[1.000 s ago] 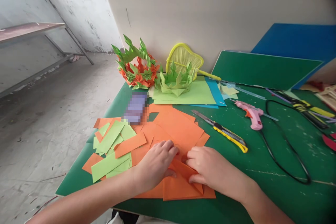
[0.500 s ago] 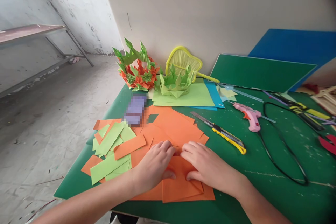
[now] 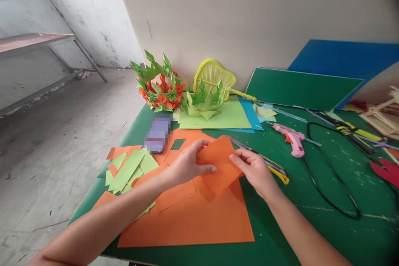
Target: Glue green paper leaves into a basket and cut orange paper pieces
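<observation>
Raised a little over the table is a stack of orange paper pieces (image 3: pixel 220 166), tilted, its sheets slightly out of line. My left hand (image 3: pixel 195 160) grips the stack's left edge, thumb on the near face and fingers behind. My right hand (image 3: pixel 251 168) pinches its right edge with the thumb in front. Underneath lies a large orange sheet (image 3: pixel 193 224), with smaller orange pieces on it. To the left, green paper strips (image 3: pixel 127 170) and orange strips lie in a loose heap, partly behind my left arm.
A yellow utility knife (image 3: pixel 279 170) lies just beyond my right hand, partly hidden. Right of it rests a pink glue gun (image 3: pixel 293 139) with a looping black cord. Behind stand a green paper crown (image 3: pixel 205 106) and an orange-green paper crown (image 3: pixel 162 99). A phone (image 3: pixel 158 133) lies left.
Both hands have lifted the orange pieces off the table and moved them up and slightly right. More of the large orange sheet below now shows. The view has shifted slightly.
</observation>
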Tool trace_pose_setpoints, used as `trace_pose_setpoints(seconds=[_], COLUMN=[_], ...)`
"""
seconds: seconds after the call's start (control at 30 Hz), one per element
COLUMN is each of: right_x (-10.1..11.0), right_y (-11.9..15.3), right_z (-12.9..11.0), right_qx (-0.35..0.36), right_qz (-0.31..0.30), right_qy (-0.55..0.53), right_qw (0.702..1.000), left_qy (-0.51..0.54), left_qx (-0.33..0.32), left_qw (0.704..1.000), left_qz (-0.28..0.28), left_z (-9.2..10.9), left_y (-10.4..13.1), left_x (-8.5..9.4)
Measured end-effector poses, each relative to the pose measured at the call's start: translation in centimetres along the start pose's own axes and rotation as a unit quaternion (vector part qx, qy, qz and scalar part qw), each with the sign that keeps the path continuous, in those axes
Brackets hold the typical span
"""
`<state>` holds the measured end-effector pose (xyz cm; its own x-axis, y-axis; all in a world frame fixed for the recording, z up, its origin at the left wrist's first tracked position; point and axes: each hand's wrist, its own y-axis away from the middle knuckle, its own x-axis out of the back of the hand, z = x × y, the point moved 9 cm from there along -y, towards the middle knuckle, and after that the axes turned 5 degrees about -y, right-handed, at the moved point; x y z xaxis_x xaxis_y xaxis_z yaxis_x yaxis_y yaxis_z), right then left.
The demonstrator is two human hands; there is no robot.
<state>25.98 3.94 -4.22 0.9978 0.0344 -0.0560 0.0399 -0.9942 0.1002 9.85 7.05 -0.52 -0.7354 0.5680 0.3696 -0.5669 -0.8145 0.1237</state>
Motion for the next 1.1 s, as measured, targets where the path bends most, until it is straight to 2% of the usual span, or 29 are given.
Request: trace_pose_setpoints(seconds=[0.1, 0.23, 0.33, 0.5, 0.67, 0.73, 0.9, 1.0, 1.1], right_x=[0.8, 1.2, 1.6, 1.2, 0.4, 0.3, 0.2, 0.4, 0.8], right_y=[-0.3, -0.6, -1.1, -1.7, -1.8, -1.9, -2.8, -3.1, -3.1], right_z=[0.0, 0.0, 0.5, 0.9, 0.3, -0.2, -1.3, -1.5, -1.2], right_qx=[0.016, 0.024, 0.025, 0.051, 0.051, 0.057, 0.084, 0.107, 0.113], right_qz=[0.035, 0.061, 0.086, 0.098, 0.103, 0.105, 0.101, 0.116, 0.132], right_qy=[0.023, 0.060, 0.053, -0.038, -0.082, -0.085, -0.086, -0.077, -0.058], right_qw=[0.999, 0.996, 0.995, 0.993, 0.990, 0.989, 0.988, 0.984, 0.983], left_qy=[0.014, -0.096, -0.109, 0.002, 0.216, 0.263, 0.291, 0.316, 0.285], left_qx=[-0.012, -0.002, 0.003, 0.017, 0.055, 0.059, 0.058, 0.068, 0.073], left_qw=[1.000, 0.995, 0.993, 0.996, 0.974, 0.962, 0.951, 0.942, 0.951], left_qz=[-0.023, 0.018, 0.037, 0.082, 0.044, 0.040, 0.084, 0.088, 0.097], left_z=[-0.4, -2.0, -3.0, -4.2, -5.3, -5.3, -5.2, -5.5, -5.9], left_y=[-1.8, -3.5, -4.2, -4.4, -4.3, -4.2, -4.0, -4.0, -4.0], left_x=[-0.5, 0.1, 0.1, 0.4, -0.7, -0.8, 0.2, 0.4, 0.7])
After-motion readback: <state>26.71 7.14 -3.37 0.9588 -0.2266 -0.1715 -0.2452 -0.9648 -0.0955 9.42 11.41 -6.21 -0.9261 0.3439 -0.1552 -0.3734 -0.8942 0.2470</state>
